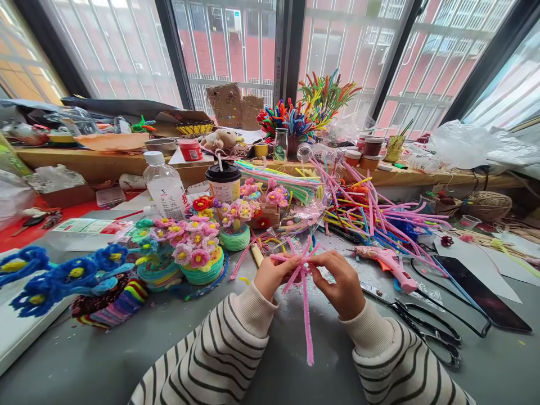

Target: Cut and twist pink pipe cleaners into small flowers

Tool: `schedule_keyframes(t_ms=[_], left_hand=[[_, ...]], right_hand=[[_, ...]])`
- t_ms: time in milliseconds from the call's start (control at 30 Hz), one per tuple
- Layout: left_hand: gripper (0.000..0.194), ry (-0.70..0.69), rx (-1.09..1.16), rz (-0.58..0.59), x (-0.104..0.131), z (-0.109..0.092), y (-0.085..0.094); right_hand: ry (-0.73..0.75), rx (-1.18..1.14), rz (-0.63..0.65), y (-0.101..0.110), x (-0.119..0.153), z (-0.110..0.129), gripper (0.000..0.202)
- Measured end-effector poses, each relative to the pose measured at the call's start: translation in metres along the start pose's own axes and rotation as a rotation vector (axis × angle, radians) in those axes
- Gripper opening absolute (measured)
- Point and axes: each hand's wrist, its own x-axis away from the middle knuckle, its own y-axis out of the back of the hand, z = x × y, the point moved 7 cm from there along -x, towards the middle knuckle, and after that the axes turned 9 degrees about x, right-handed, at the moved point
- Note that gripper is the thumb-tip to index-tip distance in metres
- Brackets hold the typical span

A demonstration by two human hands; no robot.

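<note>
Pink pipe cleaners, crossed at a centre like a star, are held up over the grey table. My left hand pinches them from the left, close to the crossing. From the other side, my right hand grips an arm of the star near the centre between thumb and forefinger. One long strand hangs straight down between my wrists, while shorter ones fan out above. The exact point where the strands join is partly hidden by my fingers.
To the right lie a pink glue gun, black-handled scissors and a phone. Pipe-cleaner flower pots stand left, before a plastic bottle and a lidded cup. Loose pipe cleaners pile up behind my hands.
</note>
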Motion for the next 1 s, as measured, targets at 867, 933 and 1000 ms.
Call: schedule_keyframes(t_ms=[867, 933, 1000], left_hand=[[0.025, -0.005, 0.154, 0.025, -0.004, 0.000, 0.002], [0.025, -0.004, 0.150, 0.038, -0.004, 0.001, 0.002], [0.025, -0.003, 0.145, 0.052, -0.005, 0.002, 0.001]], right_hand=[[0.076, 0.109, -0.075, -0.002, 0.002, -0.004, 0.029], [0.054, 0.102, -0.082, -0.003, 0.003, -0.005, 0.021], [0.045, 0.091, -0.081, -0.004, 0.004, -0.005, 0.015]])
